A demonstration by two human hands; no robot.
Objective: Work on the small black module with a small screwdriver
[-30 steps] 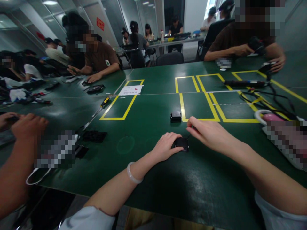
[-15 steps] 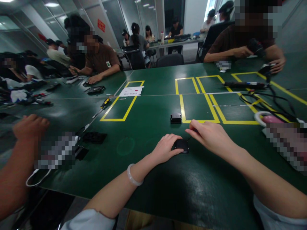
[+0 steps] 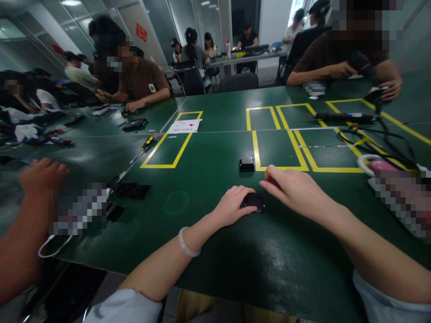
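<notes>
My left hand [image 3: 234, 204], with a pale bangle on the wrist, is closed around a small flat black block [image 3: 255, 202] lying on the green table [image 3: 218, 251]. Thumb and fingers press on its left part and hide some of it. Just to the right, my right hand [image 3: 286, 185] is closed in a pinch beside the block's right edge. Whatever its fingertips hold, if anything, is hidden. A second small black block [image 3: 247, 164] stands beyond my hands, near a yellow tape outline [image 3: 256, 152].
At left, a co-worker's hand [image 3: 43, 179] hovers near a pixelated device and dark flat parts [image 3: 133, 190]. A yellow-black screwdriver [image 3: 147, 142] and a paper sheet [image 3: 186, 126] lie beyond. At right are black cables [image 3: 397, 143] and a pixelated item. Two people sit across the table.
My hands keep almost the same place, left on the black block and right pinched beside it. The whole view has shifted very slightly.
</notes>
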